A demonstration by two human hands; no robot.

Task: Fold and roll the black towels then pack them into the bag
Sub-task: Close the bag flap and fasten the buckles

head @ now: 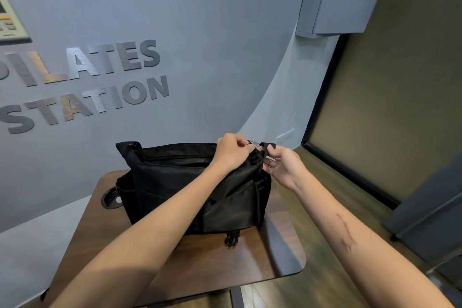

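Both grips are set at the right upper corner of the black shoulder bag (190,182), which stands upright on the brown wooden surface (262,257). By the left hand (231,151) the silver zipper pull (255,145) is pinched between curled fingers, as far as can be judged; by the right hand (282,162) the end of the black strap (268,145) just beside it is pinched, so the corner is held steady. The two hands are nearly touching.

The relation that matters is the line of the top zipper (175,156): it runs along the long axis of the bag, from the grip at the right end toward the far left corner. It appears to be closed along most of its length. To open the bag, the pull would have to be drawn leftward, away from the right hand, and the left hand is the nearer one for this.

No black towels are seen in this view, so the packing step is judged as not yet begun
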